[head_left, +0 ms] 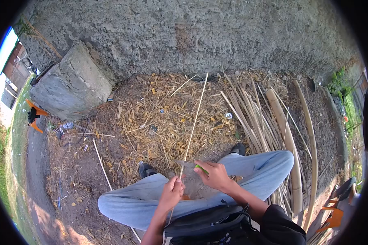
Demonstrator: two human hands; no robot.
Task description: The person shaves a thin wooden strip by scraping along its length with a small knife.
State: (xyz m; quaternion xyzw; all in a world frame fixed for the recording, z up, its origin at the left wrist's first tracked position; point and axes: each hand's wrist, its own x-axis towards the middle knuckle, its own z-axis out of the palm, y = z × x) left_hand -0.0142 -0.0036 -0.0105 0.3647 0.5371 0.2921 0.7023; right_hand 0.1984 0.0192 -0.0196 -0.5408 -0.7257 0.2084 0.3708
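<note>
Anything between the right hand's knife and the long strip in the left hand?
Nothing visible. The right hand grips the knife, whose blade crosses the long strip just beyond the left hand. Whether the edge actually touches is too small to tell.

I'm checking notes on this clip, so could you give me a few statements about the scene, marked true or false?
1. The left hand grips a long thin strip. True.
2. The right hand holds a knife. True.
3. The knife's handle is red. False: it is green.
4. A thick pole lies beside the pile of strips. True.
5. The concrete block stands at the picture's right. False: the concrete block stands at the left.
</note>
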